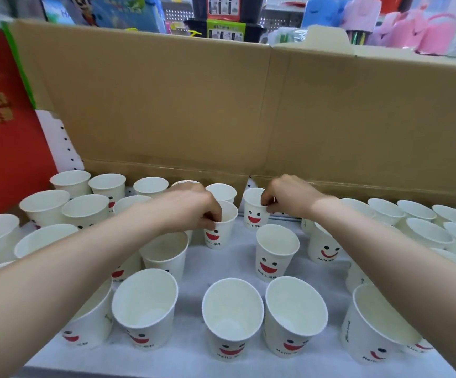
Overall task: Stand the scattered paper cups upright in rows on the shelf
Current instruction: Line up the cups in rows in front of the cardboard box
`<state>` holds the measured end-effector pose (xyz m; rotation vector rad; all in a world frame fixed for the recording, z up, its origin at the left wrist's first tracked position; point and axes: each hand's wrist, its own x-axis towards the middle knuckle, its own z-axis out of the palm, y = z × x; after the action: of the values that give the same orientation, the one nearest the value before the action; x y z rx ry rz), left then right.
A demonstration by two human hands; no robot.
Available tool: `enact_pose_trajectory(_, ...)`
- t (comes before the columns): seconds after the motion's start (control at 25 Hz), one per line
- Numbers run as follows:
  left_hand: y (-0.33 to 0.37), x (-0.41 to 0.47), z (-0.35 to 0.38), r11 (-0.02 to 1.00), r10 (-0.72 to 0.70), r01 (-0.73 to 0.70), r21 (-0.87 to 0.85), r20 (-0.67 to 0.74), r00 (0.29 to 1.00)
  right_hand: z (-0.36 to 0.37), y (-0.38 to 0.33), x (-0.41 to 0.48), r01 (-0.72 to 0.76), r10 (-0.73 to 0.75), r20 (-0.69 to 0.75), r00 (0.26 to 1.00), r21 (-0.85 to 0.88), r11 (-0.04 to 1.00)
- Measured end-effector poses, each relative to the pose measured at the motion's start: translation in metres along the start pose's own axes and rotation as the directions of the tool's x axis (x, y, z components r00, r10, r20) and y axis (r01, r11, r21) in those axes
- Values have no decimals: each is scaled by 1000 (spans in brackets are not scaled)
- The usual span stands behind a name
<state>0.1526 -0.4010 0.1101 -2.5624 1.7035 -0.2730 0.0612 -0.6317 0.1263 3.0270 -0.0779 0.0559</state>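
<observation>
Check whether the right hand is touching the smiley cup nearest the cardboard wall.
Touching. The head view shows the right hand pinching the rim of the cup, with no gap between them.

White smiley-face paper cups (275, 252) stand upright across the shelf (237, 268).

Your two bare forearms reach forward from the lower corners and draw in toward the middle, backs of the hands up. Your left hand (194, 208) has its fingers curled down, pinching the rim of a paper cup (221, 233). Your right hand (289, 199), slightly farther out and apart from the left, pinches the rim of a second paper cup (252, 216) with curled fingers.
</observation>
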Motion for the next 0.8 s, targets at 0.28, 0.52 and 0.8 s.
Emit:
enact_pose_trajectory(0.28,-2,-1,-10,997,-17,19,-71,35,999,1,0,4,16,-18,-13,1000,-128,992)
enact_pose_trajectory(0.52,3,-1,-18,999,-5,6,-46,17,1000,-39,-14,-30,-48,35,85,996,166,985)
enact_pose_trajectory(0.8,10,-3,-18,992,-16,17,-128,11,1000,-23,-33,-35,-77,60,193,979,79,994)
